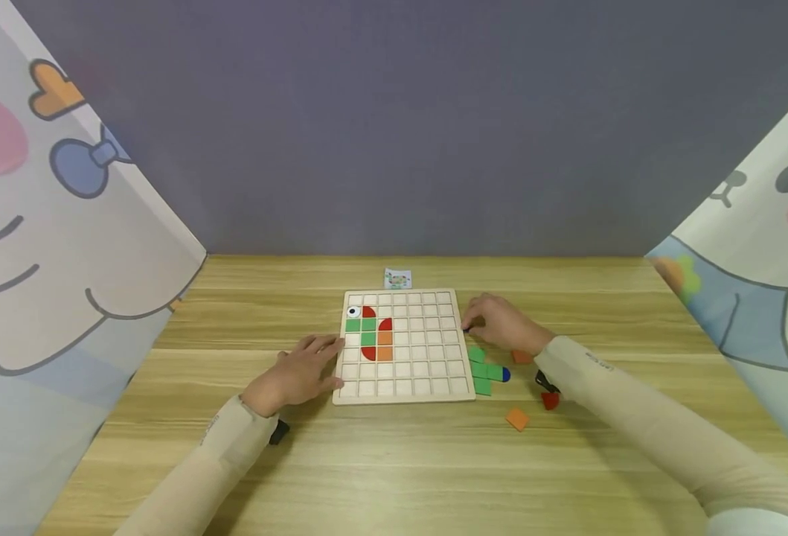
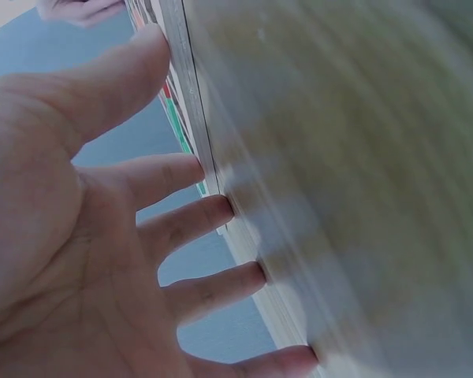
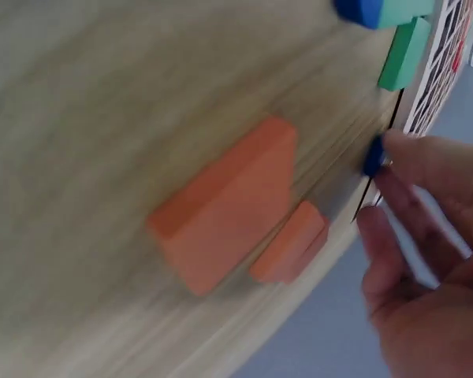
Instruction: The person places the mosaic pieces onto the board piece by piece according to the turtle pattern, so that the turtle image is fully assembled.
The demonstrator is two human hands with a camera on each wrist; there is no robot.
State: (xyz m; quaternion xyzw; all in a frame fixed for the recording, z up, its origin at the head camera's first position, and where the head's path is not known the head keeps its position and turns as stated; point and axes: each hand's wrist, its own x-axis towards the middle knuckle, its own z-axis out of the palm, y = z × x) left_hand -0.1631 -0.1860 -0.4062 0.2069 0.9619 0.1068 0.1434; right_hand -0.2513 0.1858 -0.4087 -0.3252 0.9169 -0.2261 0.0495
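A wooden grid board [image 1: 427,371] lies mid-table. On its left side sit a white eye tile [image 1: 353,312], green squares [image 1: 368,339], orange squares [image 1: 385,353] and red quarter-round tiles [image 1: 368,312]. My left hand [image 1: 296,376], fingers spread, rests at the board's left edge; in the left wrist view the thumb tip touches its side. At the right edge, my right hand [image 1: 501,321] pinches a small dark blue tile [image 3: 374,156] between thumb and fingertips, low beside the board. The fingers partly hide this tile.
Right of the board lie several green tiles [image 1: 482,370], a blue rounded tile [image 1: 506,374], orange tiles [image 1: 517,419] and a red tile [image 1: 551,401]. A small picture card [image 1: 397,279] lies behind the board. Black straps [image 1: 546,382] show near both wrists.
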